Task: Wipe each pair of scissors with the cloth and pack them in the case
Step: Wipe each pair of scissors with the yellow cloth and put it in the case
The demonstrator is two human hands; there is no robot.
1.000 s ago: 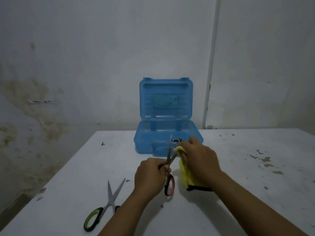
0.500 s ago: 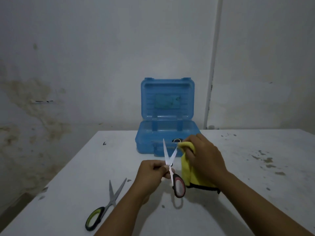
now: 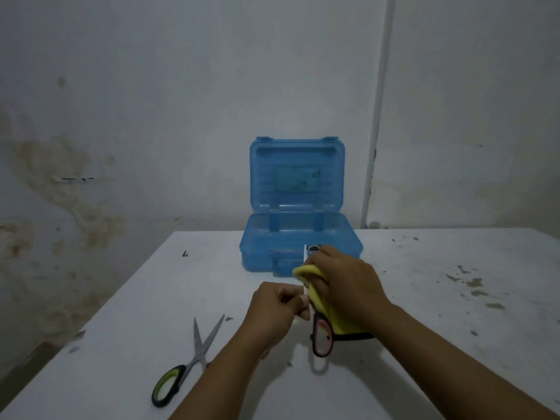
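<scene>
Head view: the red-and-black-handled steel scissors [image 3: 321,339] stand upright above the white desk [image 3: 424,298], gripped by the left hand [image 3: 277,307] with curled fingers [image 3: 298,309]. The right hand [image 3: 345,286] clamps the yellow cloth [image 3: 321,301] round one blade. Behind, the translucent blue plastic case [image 3: 298,237] stands open; a dark handle shows inside. Green-handled scissors [image 3: 189,363] lie at left.

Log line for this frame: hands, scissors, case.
left hand: holds red-handled scissors | right hand: wipes blade with yellow cloth | green-handled scissors: on table | blue plastic case: open
</scene>
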